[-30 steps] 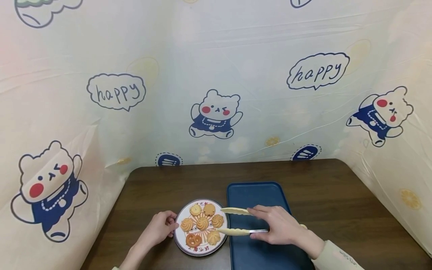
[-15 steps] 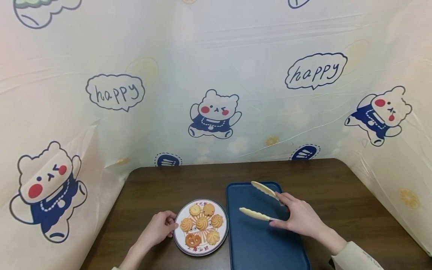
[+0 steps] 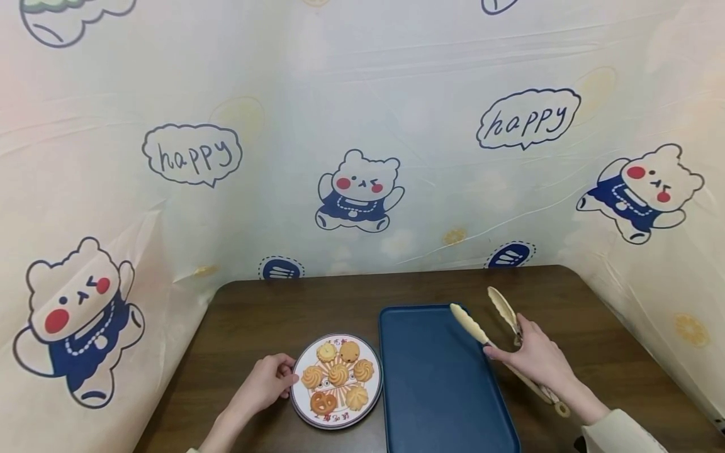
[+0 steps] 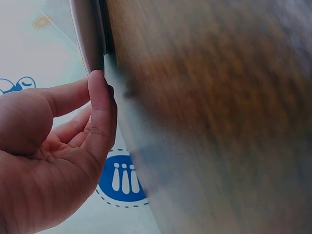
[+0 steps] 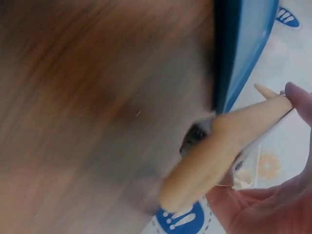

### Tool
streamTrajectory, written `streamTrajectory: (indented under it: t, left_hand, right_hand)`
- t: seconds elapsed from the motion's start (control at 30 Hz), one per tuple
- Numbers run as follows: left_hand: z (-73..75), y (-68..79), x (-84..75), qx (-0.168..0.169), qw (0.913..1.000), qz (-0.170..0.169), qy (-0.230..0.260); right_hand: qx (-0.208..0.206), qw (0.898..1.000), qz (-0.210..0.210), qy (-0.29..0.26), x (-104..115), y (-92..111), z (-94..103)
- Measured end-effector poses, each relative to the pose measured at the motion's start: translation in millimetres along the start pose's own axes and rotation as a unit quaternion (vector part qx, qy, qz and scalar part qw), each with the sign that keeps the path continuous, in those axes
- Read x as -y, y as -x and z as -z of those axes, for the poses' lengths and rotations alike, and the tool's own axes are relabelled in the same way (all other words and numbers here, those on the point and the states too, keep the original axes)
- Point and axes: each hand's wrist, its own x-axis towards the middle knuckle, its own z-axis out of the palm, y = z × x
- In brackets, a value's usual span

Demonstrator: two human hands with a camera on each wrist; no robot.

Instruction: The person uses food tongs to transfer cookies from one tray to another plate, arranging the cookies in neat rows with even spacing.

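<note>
My left hand point(image 3: 266, 382) pinches the left rim of a round white plate point(image 3: 303, 402) between thumb and fingers. In the left wrist view the plate point(image 4: 87, 34) shows edge-on at the fingertips. Several cookies lie on it: swirled butter cookies point(image 3: 338, 375), a pretzel-shaped cookie point(image 3: 323, 402) and a round dotted one point(image 3: 349, 352). Over the right edge of the blue tray point(image 3: 436, 390), my right hand point(image 3: 538, 358) grips cream-tipped tongs point(image 3: 470, 324). Their arms are spread, with nothing between the tips. The tongs point(image 5: 229, 141) cross the right wrist view, partly blurred.
The brown wooden table point(image 3: 317, 308) bears the plate and, just to its right, the tray. Bare tray surface shows across its length. A printed cloth point(image 3: 362, 94) with bears stands behind and along both sides.
My right hand has carried the tongs from beside the cookies, across the tray, to its right edge, and turned their tips forward. The left hand and plate stay put.
</note>
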Motion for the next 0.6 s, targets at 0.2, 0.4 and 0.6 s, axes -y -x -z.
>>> streamTrajectory:
  t: [0.2, 0.4, 0.6]
  left_hand:
    - [-0.4, 1.1, -0.2, 0.001, 1.0000, 0.000, 0.002]
    - [-0.2, 2.5, -0.9, 0.005, 1.0000, 0.006, 0.006]
    - [-0.1, 2.3, -0.8, 0.005, 1.0000, 0.006, 0.005]
  right_hand:
    - [0.003, 0.998, -0.035, 0.057, -16.8, -1.0, 2.0]
    - [0.010, 0.996, -0.049, 0.072, -25.1, 1.8, -1.0]
    - [0.004, 0.997, -0.051, 0.066, -30.0, 6.5, -6.8]
